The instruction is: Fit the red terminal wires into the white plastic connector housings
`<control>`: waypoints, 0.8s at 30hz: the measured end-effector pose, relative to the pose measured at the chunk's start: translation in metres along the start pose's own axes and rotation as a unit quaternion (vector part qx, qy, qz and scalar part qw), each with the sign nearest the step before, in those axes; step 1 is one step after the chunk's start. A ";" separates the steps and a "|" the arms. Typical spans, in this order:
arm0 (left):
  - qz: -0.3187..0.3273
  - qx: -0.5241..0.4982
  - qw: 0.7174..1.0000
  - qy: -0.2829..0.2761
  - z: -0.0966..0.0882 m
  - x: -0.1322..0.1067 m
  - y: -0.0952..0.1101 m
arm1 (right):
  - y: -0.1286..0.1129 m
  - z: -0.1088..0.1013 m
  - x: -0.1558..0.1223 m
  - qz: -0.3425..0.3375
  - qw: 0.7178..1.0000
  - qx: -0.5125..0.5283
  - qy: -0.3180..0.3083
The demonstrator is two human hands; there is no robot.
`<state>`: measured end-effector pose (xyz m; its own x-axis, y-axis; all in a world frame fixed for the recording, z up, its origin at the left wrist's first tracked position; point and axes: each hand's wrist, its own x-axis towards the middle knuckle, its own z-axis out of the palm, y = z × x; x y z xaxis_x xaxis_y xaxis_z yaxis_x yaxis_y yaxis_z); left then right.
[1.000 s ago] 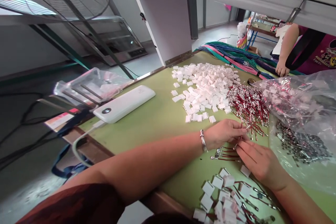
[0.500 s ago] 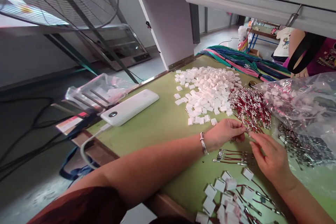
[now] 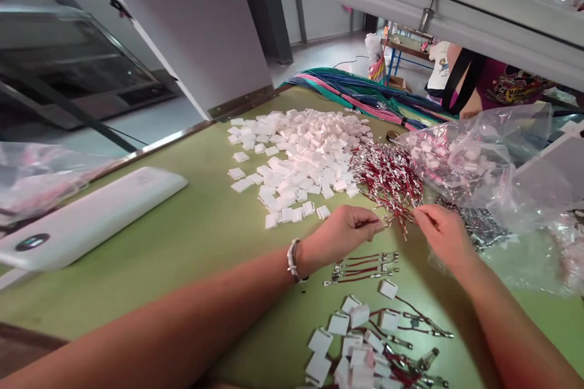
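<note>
My left hand point(image 3: 344, 232) is pinched on a thin short wire with metal terminals point(image 3: 385, 219), mostly covered by the fingers. To its right, my right hand point(image 3: 444, 232) has thumb and forefinger closed at the edge of a heap of short red wires point(image 3: 387, 173) with shiny metal ends; a red wire seems to meet the fingertips, though the grip is partly hidden. Below the hands lies a row of several red wires point(image 3: 365, 267) laid side by side. Nearer to me are white plastic housings point(image 3: 338, 323), some with red wires and metal fuse-like ends attached.
A large heap of white housings point(image 3: 301, 152) spreads behind my left hand. Clear plastic bags point(image 3: 511, 158) and dark metal parts point(image 3: 483, 228) lie at right. Coloured cable bundles point(image 3: 347, 94) run along the back; a white power bank point(image 3: 100, 213) lies left. Beyond stands a person point(image 3: 497, 82).
My hands have moved apart from each other, the right one to the edge of the red wire heap. The camera view has swung to the right.
</note>
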<state>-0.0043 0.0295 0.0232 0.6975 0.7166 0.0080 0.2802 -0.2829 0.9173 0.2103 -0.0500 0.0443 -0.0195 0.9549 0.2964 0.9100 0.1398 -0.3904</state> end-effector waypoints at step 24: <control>-0.039 -0.186 0.982 -0.014 0.007 0.001 -0.004 | -0.024 0.006 -0.014 0.021 0.997 0.055 -0.042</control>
<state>0.0001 0.0271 0.0163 0.7029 0.7073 -0.0748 0.0773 0.0286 0.9966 0.1866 -0.0651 0.0445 -0.0210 0.9783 0.2063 0.8603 0.1229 -0.4948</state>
